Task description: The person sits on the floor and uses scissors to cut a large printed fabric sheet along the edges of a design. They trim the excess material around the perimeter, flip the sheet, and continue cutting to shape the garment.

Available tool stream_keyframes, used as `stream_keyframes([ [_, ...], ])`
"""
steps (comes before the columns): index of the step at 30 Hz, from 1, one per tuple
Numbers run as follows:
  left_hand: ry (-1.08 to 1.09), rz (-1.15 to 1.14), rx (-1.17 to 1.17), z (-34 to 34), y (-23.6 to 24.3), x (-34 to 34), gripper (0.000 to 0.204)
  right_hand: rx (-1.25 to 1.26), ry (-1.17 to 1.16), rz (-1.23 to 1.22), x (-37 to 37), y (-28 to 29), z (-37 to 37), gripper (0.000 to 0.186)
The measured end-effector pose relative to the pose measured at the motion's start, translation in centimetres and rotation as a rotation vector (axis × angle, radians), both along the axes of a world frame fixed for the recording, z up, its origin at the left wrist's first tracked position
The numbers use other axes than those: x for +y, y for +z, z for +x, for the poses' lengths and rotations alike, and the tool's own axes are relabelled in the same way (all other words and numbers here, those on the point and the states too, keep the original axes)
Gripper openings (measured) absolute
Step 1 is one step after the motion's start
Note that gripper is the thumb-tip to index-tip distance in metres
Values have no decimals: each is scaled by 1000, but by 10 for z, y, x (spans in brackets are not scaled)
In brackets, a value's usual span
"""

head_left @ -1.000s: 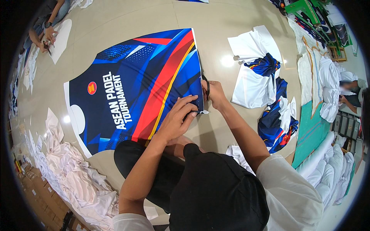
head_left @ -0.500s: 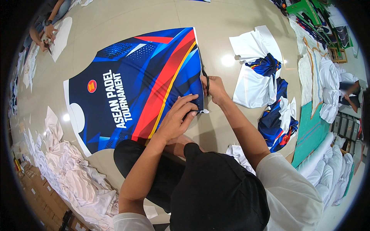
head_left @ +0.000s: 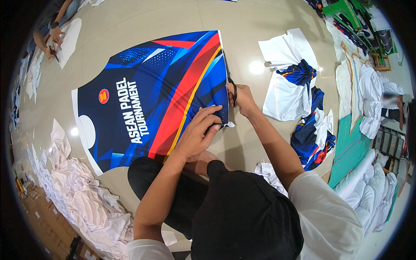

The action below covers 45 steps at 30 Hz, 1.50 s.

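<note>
A dark blue printed shirt panel [head_left: 143, 91] with red and yellow stripes lies on the floor in front of me, its neck end to the left. My right hand [head_left: 243, 100] grips the black handles of a pair of scissors [head_left: 234, 92]. Their blades point away from me along the panel's right hem, partly hidden by the cloth. Spread over the near right corner, my left hand [head_left: 200, 130] presses the fabric with its fingers stretched out. A small dark strip shows by its fingertips, and a white scrap [head_left: 230, 125] sits at the corner.
White and blue cut pieces [head_left: 288, 95] lie to the right. At the left is a heap of pale cloth [head_left: 86, 186]. A co-worker's hands [head_left: 54, 41] cut a white piece at the far left. Wrapped rolls [head_left: 364, 186] and a green machine frame [head_left: 346, 17] stand at the right.
The scissors' handles have shifted slightly in my right hand at the hem. My left hand stays in place on the panel. A person at the far right has changed posture.
</note>
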<state>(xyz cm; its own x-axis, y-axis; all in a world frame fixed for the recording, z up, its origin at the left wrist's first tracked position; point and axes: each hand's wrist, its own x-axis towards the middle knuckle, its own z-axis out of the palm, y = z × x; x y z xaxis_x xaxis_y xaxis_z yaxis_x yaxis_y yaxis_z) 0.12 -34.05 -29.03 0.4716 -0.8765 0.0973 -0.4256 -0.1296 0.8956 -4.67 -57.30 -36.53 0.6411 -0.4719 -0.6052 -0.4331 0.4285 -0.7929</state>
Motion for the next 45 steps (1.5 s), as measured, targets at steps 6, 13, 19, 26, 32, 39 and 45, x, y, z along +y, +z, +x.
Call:
stream_keyframes([
  [6, -12, -3, 9, 1, 3, 2, 12, -20, 13, -16, -5, 7, 14, 34],
  [13, -12, -2, 19, 2, 5, 3, 12, 6, 10, -18, -5, 6, 14, 33],
  [19, -8, -28, -30, 3, 4, 4, 12, 12, 8, -21, -2, 5, 10, 35],
  [26, -2, -20, 6, 5, 9, 5, 12, -47, 19, -16, -7, 6, 16, 36],
  [32, -10, -30, -26, 5, 10, 6, 12, -18, 25, -49, -9, 15, 30, 35],
  [39, -3, -37, -10, 6, 11, 8, 12, -4, 13, -23, -8, 16, 30, 31],
  [45, 10, -50, 23, 6, 9, 8, 12, -3, -8, -29, -7, 5, 28, 31],
])
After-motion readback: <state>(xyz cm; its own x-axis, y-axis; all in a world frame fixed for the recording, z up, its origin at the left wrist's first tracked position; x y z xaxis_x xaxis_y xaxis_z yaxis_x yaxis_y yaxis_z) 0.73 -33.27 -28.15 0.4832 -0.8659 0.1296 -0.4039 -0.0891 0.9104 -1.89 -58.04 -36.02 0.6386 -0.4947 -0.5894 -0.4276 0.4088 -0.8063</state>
